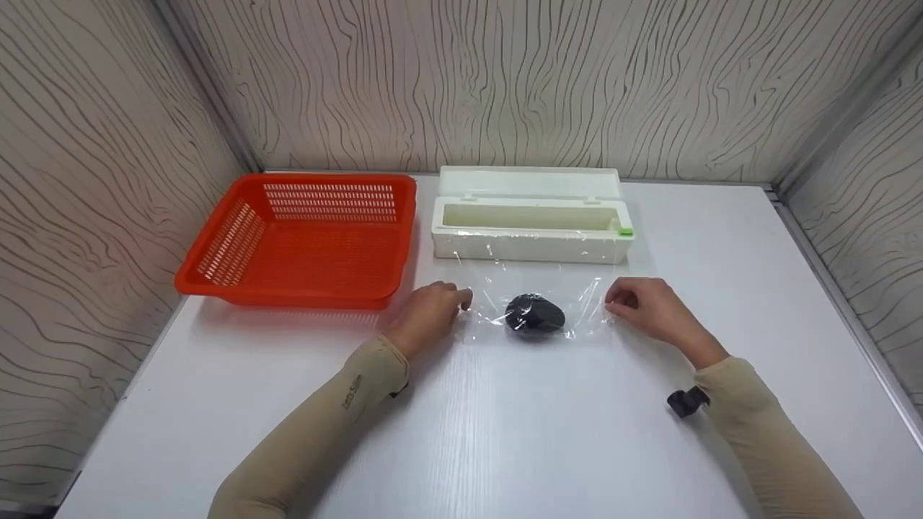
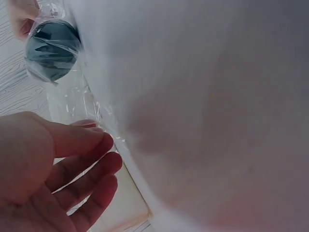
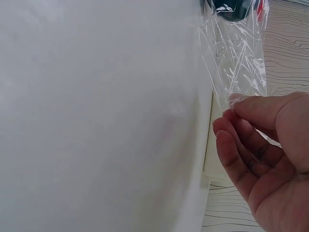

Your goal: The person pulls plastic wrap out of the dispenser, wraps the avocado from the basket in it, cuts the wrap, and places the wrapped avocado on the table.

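A dark, glossy, rounded object (image 1: 535, 315) lies on the white table (image 1: 533, 432) between the two hands. Clear plastic wrap (image 1: 588, 310) covers it, wrinkled and shiny, and its sheet reaches back over the front of the white wrap box. My left hand (image 1: 429, 313) pinches the film's left edge between thumb and index finger, the other fingers loosely bent. On the opposite side, thumb and fingertips of my right hand (image 1: 652, 306) pinch the film's right edge. In the left wrist view the film clings around the dark object (image 2: 53, 50).
Behind the film stands the long white wrap box (image 1: 530, 184), lid raised, with a small green piece (image 1: 625, 232) at its right front. A red plastic basket (image 1: 310, 299) with slotted walls sits to the left. Wood-patterned panels (image 1: 505, 86) enclose the table's back and sides.
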A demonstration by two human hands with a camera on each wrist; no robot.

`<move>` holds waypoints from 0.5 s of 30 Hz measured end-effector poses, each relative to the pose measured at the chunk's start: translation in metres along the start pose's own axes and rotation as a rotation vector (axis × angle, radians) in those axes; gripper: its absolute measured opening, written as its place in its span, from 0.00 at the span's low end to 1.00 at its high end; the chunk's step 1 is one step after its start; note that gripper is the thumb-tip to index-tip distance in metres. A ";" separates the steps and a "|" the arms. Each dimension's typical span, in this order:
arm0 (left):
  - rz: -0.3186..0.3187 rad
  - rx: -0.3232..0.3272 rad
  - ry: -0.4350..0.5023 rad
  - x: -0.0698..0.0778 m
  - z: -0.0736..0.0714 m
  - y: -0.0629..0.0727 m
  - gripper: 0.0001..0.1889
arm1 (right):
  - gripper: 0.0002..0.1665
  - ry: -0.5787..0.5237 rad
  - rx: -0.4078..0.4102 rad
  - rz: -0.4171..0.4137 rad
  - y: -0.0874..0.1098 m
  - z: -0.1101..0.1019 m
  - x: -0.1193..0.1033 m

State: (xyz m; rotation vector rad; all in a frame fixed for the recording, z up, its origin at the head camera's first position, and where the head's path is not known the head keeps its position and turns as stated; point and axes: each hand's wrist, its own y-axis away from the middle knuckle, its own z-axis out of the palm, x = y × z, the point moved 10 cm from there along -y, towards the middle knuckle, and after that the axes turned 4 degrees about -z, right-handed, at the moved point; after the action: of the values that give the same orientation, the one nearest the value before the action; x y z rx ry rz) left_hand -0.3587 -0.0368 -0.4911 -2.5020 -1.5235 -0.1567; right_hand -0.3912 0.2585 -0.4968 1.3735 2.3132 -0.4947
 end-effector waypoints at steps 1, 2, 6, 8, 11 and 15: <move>0.001 0.011 0.004 0.000 -0.001 0.000 0.14 | 0.03 0.002 0.002 -0.002 0.000 0.000 0.000; 0.006 0.018 0.014 0.001 -0.003 0.001 0.14 | 0.03 0.003 0.004 -0.004 0.000 0.000 0.000; 0.075 -0.026 0.083 0.009 -0.001 0.005 0.15 | 0.03 -0.003 0.010 -0.023 -0.001 0.000 -0.003; 0.103 -0.094 0.087 0.013 0.005 0.009 0.19 | 0.03 -0.007 0.011 -0.029 -0.001 0.000 -0.005; 0.109 -0.177 0.040 0.015 0.015 0.016 0.25 | 0.02 -0.009 0.013 -0.034 -0.001 0.000 -0.006; 0.121 -0.194 0.000 0.014 0.020 0.019 0.26 | 0.02 -0.006 0.009 -0.024 0.000 0.001 -0.002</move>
State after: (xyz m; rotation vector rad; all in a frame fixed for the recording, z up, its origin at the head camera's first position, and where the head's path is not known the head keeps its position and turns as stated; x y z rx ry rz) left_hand -0.3356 -0.0292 -0.5100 -2.7351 -1.4137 -0.2989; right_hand -0.3900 0.2561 -0.4970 1.3482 2.3284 -0.5166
